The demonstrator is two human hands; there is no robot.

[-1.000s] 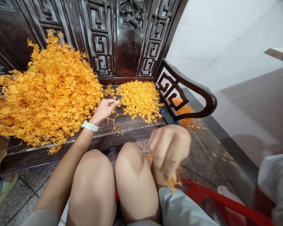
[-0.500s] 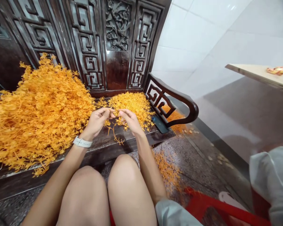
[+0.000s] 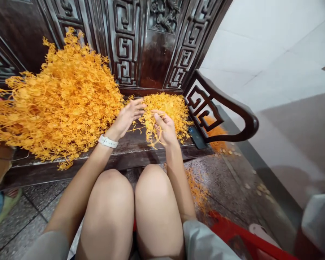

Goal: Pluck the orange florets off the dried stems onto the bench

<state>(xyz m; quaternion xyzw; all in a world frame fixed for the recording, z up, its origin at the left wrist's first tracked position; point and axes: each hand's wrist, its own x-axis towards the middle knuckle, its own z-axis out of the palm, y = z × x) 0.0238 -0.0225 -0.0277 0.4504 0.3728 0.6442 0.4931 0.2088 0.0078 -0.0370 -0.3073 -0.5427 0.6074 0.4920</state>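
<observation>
White glazed wall tiles (image 3: 260, 47) meet a dark carved wooden bench (image 3: 157, 61) with fretwork in its back. The right hand (image 3: 165, 129) has its fingers half curled, thumb and fingertips closing on a thin orange sprig (image 3: 151, 134) whose fine stems trail toward the other palm. The left hand (image 3: 126, 119) is just beside it, fingers spread and lightly bent, apparently gripping nothing. Beneath and behind both hands, a low pile of small yellow-orange sprigs (image 3: 168, 104) lies on the bench seat. It touches a much larger heap of branching orange sprigs (image 3: 62, 104), which spills over the seat's front edge to the left. A white strap watch (image 3: 107, 141) circles the left wrist. At the right end of the seat, a dark flat rectangular slab (image 3: 196, 137), perhaps a phone, lies beside the curved wooden armrest (image 3: 233, 104). Orange bits (image 3: 197, 189) are scattered on the speckled stone floor (image 3: 219, 180) beyond the bare knees (image 3: 157, 195). Grey shorts (image 3: 206, 242) and a red plastic rim (image 3: 233, 231) fill the lower edge.
</observation>
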